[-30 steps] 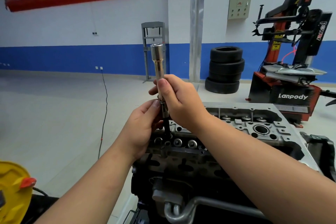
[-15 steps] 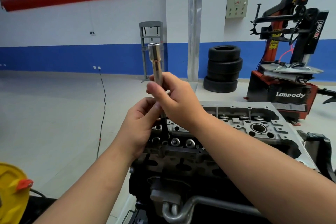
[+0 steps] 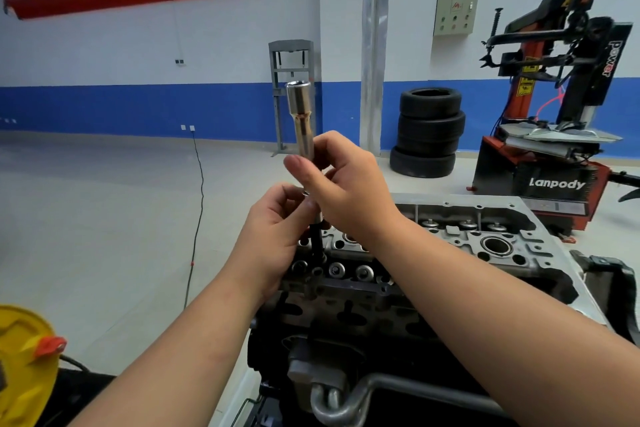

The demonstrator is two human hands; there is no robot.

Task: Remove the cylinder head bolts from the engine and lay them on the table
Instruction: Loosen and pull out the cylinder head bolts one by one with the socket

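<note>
A long chrome socket (image 3: 300,114) stands upright above the left end of the grey cylinder head (image 3: 485,239). My right hand (image 3: 349,187) grips the socket's lower part. Below it a dark cylinder head bolt (image 3: 316,243) hangs from the socket, its lower end at a hole in the head. My left hand (image 3: 277,236) pinches the bolt's top just under the socket. The joint between socket and bolt is mostly hidden by my fingers. Several valve spring caps (image 3: 336,269) show along the head's near edge.
The engine block (image 3: 346,329) fills the lower middle, with a metal pipe (image 3: 346,402) at its front. A yellow container (image 3: 24,364) sits at lower left. A tire changer (image 3: 554,149), stacked tires (image 3: 429,132) and a floor cable (image 3: 197,218) stand beyond.
Both hands have risen a little, lifting the socket and the bolt higher out of the head. More of the dark bolt shank shows below my fingers.
</note>
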